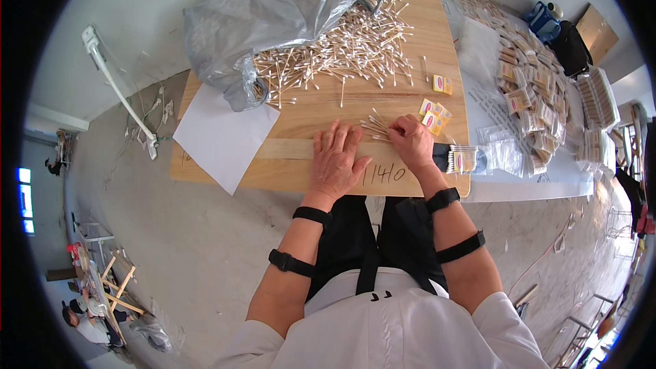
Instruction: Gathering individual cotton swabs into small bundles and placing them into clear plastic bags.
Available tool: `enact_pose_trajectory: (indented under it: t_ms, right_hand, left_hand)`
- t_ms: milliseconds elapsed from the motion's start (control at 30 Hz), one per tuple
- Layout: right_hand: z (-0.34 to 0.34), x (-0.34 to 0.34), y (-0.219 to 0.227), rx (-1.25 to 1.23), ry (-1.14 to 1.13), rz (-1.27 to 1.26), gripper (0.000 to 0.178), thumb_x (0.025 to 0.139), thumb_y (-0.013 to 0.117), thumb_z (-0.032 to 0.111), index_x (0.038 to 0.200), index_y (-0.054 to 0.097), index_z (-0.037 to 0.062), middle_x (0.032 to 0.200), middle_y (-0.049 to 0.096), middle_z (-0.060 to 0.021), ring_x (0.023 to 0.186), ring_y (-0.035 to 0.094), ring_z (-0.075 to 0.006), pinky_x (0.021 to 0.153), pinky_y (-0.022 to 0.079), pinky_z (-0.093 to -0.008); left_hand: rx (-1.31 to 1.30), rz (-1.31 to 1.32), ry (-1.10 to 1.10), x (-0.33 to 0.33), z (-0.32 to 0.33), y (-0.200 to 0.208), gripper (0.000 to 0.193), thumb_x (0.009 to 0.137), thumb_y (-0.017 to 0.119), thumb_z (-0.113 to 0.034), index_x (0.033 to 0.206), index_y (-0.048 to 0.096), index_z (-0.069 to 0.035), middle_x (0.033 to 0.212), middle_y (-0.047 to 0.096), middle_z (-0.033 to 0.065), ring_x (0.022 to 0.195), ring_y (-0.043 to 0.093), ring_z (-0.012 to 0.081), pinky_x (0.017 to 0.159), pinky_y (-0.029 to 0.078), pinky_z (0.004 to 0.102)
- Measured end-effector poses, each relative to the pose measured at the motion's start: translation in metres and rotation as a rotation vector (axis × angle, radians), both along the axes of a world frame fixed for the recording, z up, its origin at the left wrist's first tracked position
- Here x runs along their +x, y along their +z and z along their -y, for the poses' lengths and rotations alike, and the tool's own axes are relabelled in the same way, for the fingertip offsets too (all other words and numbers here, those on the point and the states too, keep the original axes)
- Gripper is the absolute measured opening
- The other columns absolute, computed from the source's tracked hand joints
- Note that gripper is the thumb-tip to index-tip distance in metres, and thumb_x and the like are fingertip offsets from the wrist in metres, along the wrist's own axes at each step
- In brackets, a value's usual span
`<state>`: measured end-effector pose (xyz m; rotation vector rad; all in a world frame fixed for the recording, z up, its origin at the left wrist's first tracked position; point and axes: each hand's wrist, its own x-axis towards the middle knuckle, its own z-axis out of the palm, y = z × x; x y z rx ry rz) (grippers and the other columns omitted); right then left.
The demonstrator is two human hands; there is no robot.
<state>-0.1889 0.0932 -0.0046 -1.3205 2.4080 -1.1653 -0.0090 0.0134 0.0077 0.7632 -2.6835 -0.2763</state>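
My left hand (333,165) lies flat on the wooden table (301,133), fingers stretched out and nothing in it. To its right, my right hand (413,141) is closed with bent fingers around a small bunch of cotton swabs (374,125), whose white tips fan out to the left, low over the wood. Right of that wrist, a black holder (442,156) sits at the table's edge beside a packet of cotton swabs (464,158) with a yellow label. Small yellow and white cards (435,116) lie just beyond my right hand; another card (442,84) is farther off.
A large heap of loose cotton swabs (342,48) spills from a grey plastic bag (273,7) at the far side. A white paper sheet (229,133) overhangs the left edge. Many filled packets (536,102) are piled on the right, near clear bags (504,150). Another person (92,324) is at lower left.
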Motion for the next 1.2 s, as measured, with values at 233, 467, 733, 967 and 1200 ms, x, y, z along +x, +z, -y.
enact_pose_trajectory:
  t_ms: [233, 467, 733, 967, 1200]
  right_hand:
    - [0.001, 0.001, 0.003, 0.053, -0.01, 0.032, 0.01, 0.075, 0.064, 0.018, 0.076, 0.067, 0.009, 0.081, 0.065, -0.0076, 0.078, 0.065, -0.0287, 0.068, 0.05, -0.0395]
    - [0.003, 0.002, 0.005, 0.074, -0.021, 0.02, 0.009, 0.075, 0.064, 0.018, 0.074, 0.068, 0.0094, 0.082, 0.065, -0.0078, 0.078, 0.065, -0.0295, 0.068, 0.051, -0.0406]
    - [0.006, -0.003, 0.006, 0.127, -0.013, 0.055, 0.01, 0.073, 0.065, 0.019, 0.075, 0.069, 0.0101, 0.083, 0.067, -0.0087, 0.079, 0.065, -0.0299, 0.07, 0.052, -0.0408]
    - [0.006, -0.003, 0.011, 0.15, -0.029, 0.112, 0.012, 0.072, 0.065, 0.02, 0.076, 0.07, 0.0095, 0.083, 0.067, -0.0089, 0.08, 0.065, -0.03, 0.071, 0.051, -0.041]
    - [0.007, -0.003, 0.007, 0.143, -0.014, 0.064, 0.014, 0.074, 0.065, 0.022, 0.076, 0.07, 0.0089, 0.081, 0.068, -0.0095, 0.079, 0.065, -0.0305, 0.071, 0.051, -0.0405]
  left_hand:
    - [-0.014, 0.028, 0.003, -0.007, -0.013, 0.001, 0.059, 0.084, 0.063, -0.04, 0.136, 0.047, -0.015, 0.133, 0.045, 0.0123, 0.131, 0.035, 0.0339, 0.108, 0.023, 0.0551]
    - [0.015, 0.029, 0.033, -0.012, -0.015, 0.002, 0.058, 0.085, 0.062, -0.043, 0.135, 0.048, -0.017, 0.134, 0.044, 0.0098, 0.134, 0.031, 0.0329, 0.109, 0.021, 0.0586]
    - [-0.009, -0.032, 0.002, -0.015, -0.017, -0.001, 0.053, 0.084, 0.064, -0.04, 0.127, 0.053, -0.011, 0.129, 0.049, 0.0122, 0.131, 0.036, 0.0332, 0.107, 0.025, 0.055]
    - [-0.015, -0.084, -0.034, -0.013, -0.016, -0.001, 0.049, 0.084, 0.064, -0.038, 0.12, 0.056, -0.008, 0.123, 0.054, 0.0139, 0.128, 0.04, 0.0327, 0.104, 0.029, 0.0507]
    - [0.005, -0.116, -0.045, -0.013, -0.014, -0.003, 0.046, 0.083, 0.065, -0.036, 0.118, 0.057, -0.007, 0.123, 0.054, 0.0143, 0.127, 0.041, 0.0322, 0.103, 0.03, 0.0493]
